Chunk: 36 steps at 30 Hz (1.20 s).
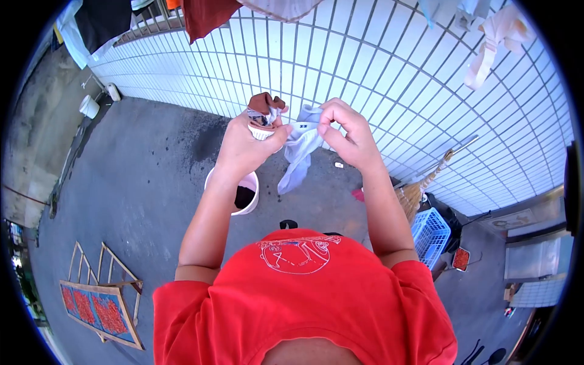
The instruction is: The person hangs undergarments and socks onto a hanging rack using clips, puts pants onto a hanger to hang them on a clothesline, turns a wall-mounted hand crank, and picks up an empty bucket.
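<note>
My left hand (252, 143) is closed around a bunched brown, patterned cloth (261, 104) with a white ribbed band; it looks like a sock, but folds hide its full shape. Between my two hands hangs a limp light blue sock (298, 152) with a small dark mark near its top. The fingers of my left hand also touch this sock's left edge. My right hand (350, 134) pinches its upper right edge between thumb and fingers. Below my left forearm stands a white bucket (254, 204) with something dark inside, partly covered by the arm.
A white tiled wall (365, 61) rises ahead, with laundry such as a dark red cloth (207, 18) hanging above. At right are a straw broom (417, 191) and a blue plastic basket (431, 234). A wooden frame (115, 289) holding red pieces stands at lower left.
</note>
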### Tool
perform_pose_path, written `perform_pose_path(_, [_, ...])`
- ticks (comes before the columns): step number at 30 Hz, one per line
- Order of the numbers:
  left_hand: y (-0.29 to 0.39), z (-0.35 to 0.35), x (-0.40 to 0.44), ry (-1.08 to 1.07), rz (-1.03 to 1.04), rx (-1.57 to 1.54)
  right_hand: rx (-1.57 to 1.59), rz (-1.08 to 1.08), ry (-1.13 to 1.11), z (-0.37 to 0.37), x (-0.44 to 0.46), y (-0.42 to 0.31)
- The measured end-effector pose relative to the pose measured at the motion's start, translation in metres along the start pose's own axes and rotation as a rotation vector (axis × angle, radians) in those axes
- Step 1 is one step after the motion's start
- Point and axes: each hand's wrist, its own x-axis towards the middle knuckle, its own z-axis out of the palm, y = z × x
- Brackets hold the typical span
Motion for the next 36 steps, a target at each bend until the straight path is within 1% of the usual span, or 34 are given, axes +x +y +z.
perform_pose_path(2, [0.006, 0.010, 0.004, -0.037, 0.269, 0.060, 0.010, -0.046, -0.091, -0.009, -0.007, 0.001])
perform_pose_path(3, [0.010, 0.015, 0.006, -0.089, 0.279, 0.101, 0.051, -0.007, -0.142, -0.016, -0.011, -0.002])
perform_pose_path(4, [0.010, 0.019, 0.009, -0.099, 0.279, 0.101, 0.048, -0.002, -0.134, -0.020, -0.016, -0.002])
perform_pose_path(6, [0.009, 0.032, 0.016, -0.269, 0.231, -0.014, 0.121, -0.057, -0.113, -0.035, -0.023, 0.003])
perform_pose_path(8, [0.003, 0.052, 0.020, -0.262, 0.213, -0.018, 0.146, -0.060, -0.072, -0.051, -0.032, 0.008])
perform_pose_path(10, [0.000, 0.070, 0.022, -0.268, 0.184, -0.057, 0.233, -0.010, -0.025, -0.067, -0.043, 0.011])
perform_pose_path(11, [0.000, 0.083, 0.024, -0.265, 0.230, -0.083, 0.242, 0.004, -0.039, -0.077, -0.048, 0.013])
perform_pose_path(12, [0.002, 0.092, 0.026, -0.276, 0.233, -0.089, 0.231, 0.008, -0.033, -0.085, -0.053, 0.014])
perform_pose_path(14, [0.011, 0.108, 0.027, -0.257, 0.200, -0.042, 0.221, 0.170, 0.062, -0.098, -0.064, 0.016])
perform_pose_path(15, [0.016, 0.118, 0.027, -0.262, 0.182, -0.105, 0.205, 0.165, 0.071, -0.105, -0.069, 0.017])
perform_pose_path(16, [0.019, 0.127, 0.027, -0.274, 0.205, -0.112, 0.102, 0.214, 0.093, -0.112, -0.074, 0.018])
perform_pose_path(18, [0.027, 0.145, 0.035, -0.336, 0.160, -0.035, -0.093, 0.262, 0.155, -0.124, -0.080, 0.013])
perform_pose_path(19, [0.026, 0.158, 0.042, -0.313, 0.268, -0.077, -0.153, 0.207, 0.146, -0.134, -0.084, 0.016])
perform_pose_path(20, [0.023, 0.168, 0.047, -0.293, 0.380, -0.122, -0.058, 0.290, 0.139, -0.140, -0.090, 0.025])
perform_pose_path(21, [0.037, 0.167, 0.048, -0.348, 0.297, 0.041, -0.069, 0.415, 0.133, -0.151, -0.085, 0.005])
perform_pose_path(22, [0.036, 0.173, 0.054, -0.387, 0.273, 0.001, 0.137, 0.361, 0.183, -0.153, -0.089, 0.012])
perform_pose_path(23, [0.034, 0.177, 0.061, -0.420, 0.293, 0.035, 0.057, 0.425, 0.136, -0.163, -0.091, 0.002])
perform_pose_path(24, [0.033, 0.184, 0.067, -0.449, 0.305, 0.001, -0.141, 0.421, 0.114, -0.170, -0.090, -0.008])
perform_pose_path(25, [0.025, 0.185, 0.076, -0.484, 0.362, -0.028, -0.193, 0.267, 0.145, -0.168, -0.091, -0.002])
perform_pose_path(26, [0.021, 0.189, 0.082, -0.506, 0.318, -0.006, -0.267, 0.277, 0.147, -0.173, -0.093, 0.001])
perform_pose_path(28, [0.026, 0.198, 0.090, -0.522, 0.347, 0.012, -0.281, 0.281, 0.260, -0.174, -0.093, 0.003])
perform_pose_path(32, [0.041, 0.202, 0.100, -0.586, 0.346, 0.081, -0.303, 0.344, 0.331, -0.174, -0.084, -0.014])
perform_pose_path(34, [0.044, 0.212, 0.109, -0.634, 0.431, -0.159, -0.307, 0.326, 0.400, -0.177, -0.078, -0.017])
perform_pose_path(36, [0.074, 0.209, 0.111, -0.707, 0.420, -0.129, -0.363, 0.287, 0.450, -0.183, -0.068, -0.028])
